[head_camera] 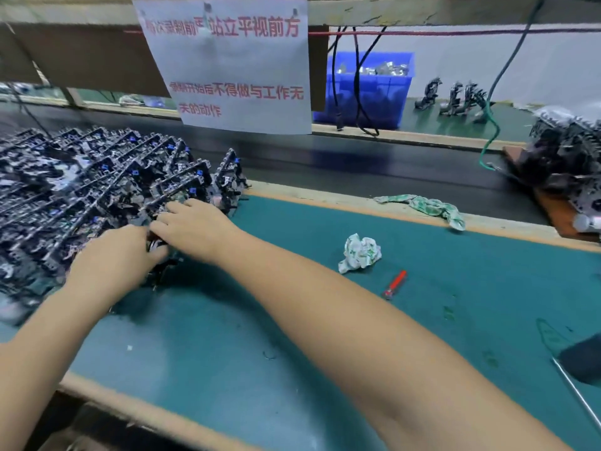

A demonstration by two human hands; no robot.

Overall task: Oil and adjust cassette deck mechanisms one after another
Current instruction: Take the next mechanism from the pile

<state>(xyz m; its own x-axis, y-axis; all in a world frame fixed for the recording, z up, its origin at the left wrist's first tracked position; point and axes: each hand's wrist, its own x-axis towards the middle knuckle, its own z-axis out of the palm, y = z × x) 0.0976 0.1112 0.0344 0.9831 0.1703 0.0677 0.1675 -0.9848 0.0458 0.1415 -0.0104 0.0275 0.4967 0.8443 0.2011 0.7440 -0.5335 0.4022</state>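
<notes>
A big pile of black cassette deck mechanisms [97,177] covers the left end of the green bench mat [292,320]. Both hands reach into its near right edge. My left hand [110,258] curls its fingers round a mechanism [159,252] at the pile's front. My right hand [192,226] lies over the same spot, fingers pointing left onto the mechanisms; whether it grips one is hidden. A small red-handled tool [395,284] lies on the mat to the right of my right forearm.
A crumpled cloth [359,252] and a second rag [426,206] lie right of centre. More mechanisms [566,161] are heaped at far right. A dark conveyor belt [357,167] runs behind the mat, with a blue bin [383,92] beyond and a hanging paper notice [234,66]. A thin metal rod [575,392] lies at lower right.
</notes>
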